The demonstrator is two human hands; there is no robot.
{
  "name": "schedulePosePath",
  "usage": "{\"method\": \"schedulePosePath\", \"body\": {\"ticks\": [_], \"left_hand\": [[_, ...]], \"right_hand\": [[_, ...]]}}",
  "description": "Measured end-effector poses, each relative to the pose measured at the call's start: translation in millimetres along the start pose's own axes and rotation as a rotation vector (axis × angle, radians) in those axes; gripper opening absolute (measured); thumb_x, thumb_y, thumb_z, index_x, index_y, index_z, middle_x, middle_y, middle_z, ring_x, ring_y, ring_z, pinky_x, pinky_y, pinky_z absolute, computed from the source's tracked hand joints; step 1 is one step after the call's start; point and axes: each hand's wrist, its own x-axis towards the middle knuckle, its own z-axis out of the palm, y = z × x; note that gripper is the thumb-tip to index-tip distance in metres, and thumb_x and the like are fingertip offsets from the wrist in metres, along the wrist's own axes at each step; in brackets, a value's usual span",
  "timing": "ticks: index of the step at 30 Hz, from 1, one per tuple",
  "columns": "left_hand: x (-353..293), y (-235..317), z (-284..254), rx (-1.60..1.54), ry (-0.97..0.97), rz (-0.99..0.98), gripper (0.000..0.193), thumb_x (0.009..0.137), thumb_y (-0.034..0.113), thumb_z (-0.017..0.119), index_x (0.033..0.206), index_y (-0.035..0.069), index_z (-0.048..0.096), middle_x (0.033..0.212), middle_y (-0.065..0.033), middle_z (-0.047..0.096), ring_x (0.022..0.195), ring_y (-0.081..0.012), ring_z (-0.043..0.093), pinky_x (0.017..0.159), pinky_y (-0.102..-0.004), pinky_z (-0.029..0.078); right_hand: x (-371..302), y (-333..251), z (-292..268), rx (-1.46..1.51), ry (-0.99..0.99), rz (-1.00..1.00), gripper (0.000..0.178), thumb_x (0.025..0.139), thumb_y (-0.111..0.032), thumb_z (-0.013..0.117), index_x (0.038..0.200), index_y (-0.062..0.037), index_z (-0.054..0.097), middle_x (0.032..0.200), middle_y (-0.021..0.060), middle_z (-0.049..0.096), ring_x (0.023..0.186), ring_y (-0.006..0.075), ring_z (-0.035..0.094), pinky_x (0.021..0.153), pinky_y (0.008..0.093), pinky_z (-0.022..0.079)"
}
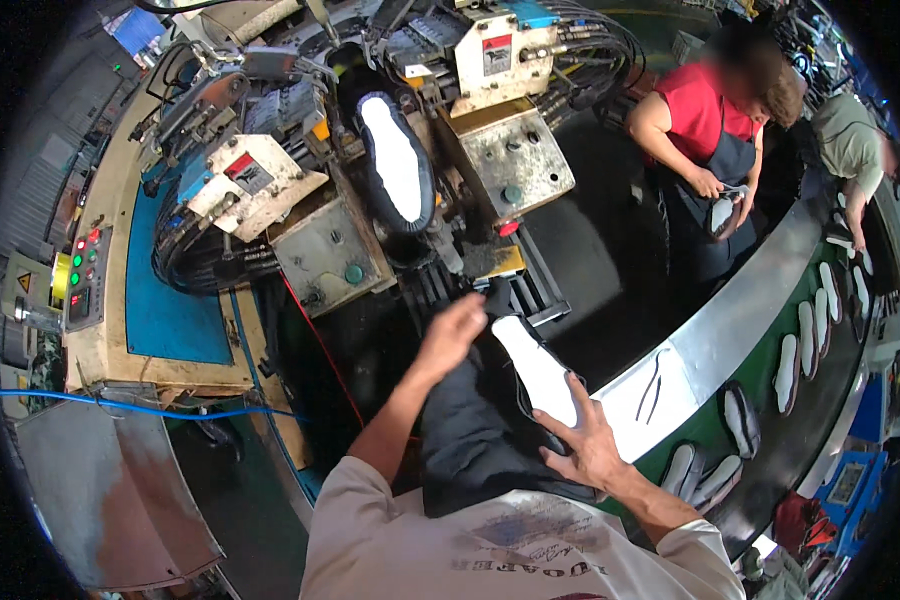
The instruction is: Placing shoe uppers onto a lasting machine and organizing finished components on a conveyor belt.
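Note:
A dark shoe upper with a white sole-shaped bottom [535, 368] lies bottom up over my lap, its narrower end pointing away from me. My right hand [585, 440] grips its near end, with fingers and thumb spread over the white bottom and the edge. Next to the far end is my left hand [454, 337], blurred, its fingers curled near the dark material; whether it holds anything does not show. Straight ahead, another dark shoe upper with a white bottom [392, 165] sits in the middle of the machine [505, 165].
A control panel with coloured buttons [88, 275] stands at left. A metal ledge [735, 305] curves along the right, bearing dark strips [650, 385]. Beyond it, a green conveyor [760, 350] carries several shoes [740, 418]. A co-worker in red [705, 120] handles a shoe; another person reaches over the conveyor.

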Motion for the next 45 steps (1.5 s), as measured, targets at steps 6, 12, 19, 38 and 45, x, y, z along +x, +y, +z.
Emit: {"method": "schedulePosePath", "body": {"ticks": [6,12,19,38,45], "left_hand": [[143,122,-113,-0.664,0.234,0.087,0.071,0.11,0.046,0.064,0.162,0.001,0.044,0.157,-0.01,0.057,0.139,-0.0275,0.058,0.119,-0.0441,0.045],[157,132,-150,-0.767,0.084,0.027,0.061,0.111,0.03,0.06,0.166,0.013,0.04,0.153,-0.0121,0.059,0.138,-0.0303,0.06,0.118,-0.0476,0.049],[-22,155,-144,-0.911,0.087,0.285,0.103,0.099,0.079,0.055,0.163,0.001,0.036,0.145,-0.0279,0.06,0.123,-0.0452,0.065,0.099,-0.059,0.057],[-203,75,-94,-1.127,0.261,-0.108,0.116,0.091,0.09,0.053,0.161,0.001,0.029,0.14,-0.0309,0.054,0.121,-0.0475,0.06,0.098,-0.0554,0.054],[-184,75,-70,-1.018,0.194,-0.112,0.106,0.093,0.079,0.064,0.158,-0.001,0.042,0.126,-0.0294,0.069,0.1,-0.0446,0.074,0.09,-0.0558,0.062]], "right_hand": [[51,-10,-65,-0.013,0.177,0.027,0.064,0.079,-0.028,0.089,0.141,-0.0241,0.075,0.174,0.0342,0.022,0.149,0.0528,0.043,0.119,0.0602,0.044],[182,-49,-111,-0.128,0.3,-0.164,0.069,0.081,-0.032,0.086,0.148,-0.0291,0.069,0.171,0.0335,0.025,0.128,0.0524,0.055,0.109,0.0576,0.052],[345,-86,-104,-0.042,0.354,-0.233,0.072,0.081,-0.031,0.085,0.151,-0.0335,0.065,0.172,0.0307,0.024,0.123,0.0515,0.057,0.108,0.0569,0.054],[381,-105,-29,-0.364,0.455,-0.201,0.072,0.089,-0.053,0.079,0.155,-0.0296,0.06,0.173,0.029,0.026,0.151,0.058,0.035,0.12,0.0644,0.041],[397,-92,-60,-0.529,0.35,-0.353,0.073,0.097,-0.062,0.069,0.158,-0.0246,0.054,0.168,0.0195,0.04,0.155,0.0465,0.037,0.116,0.0578,0.048]]}}
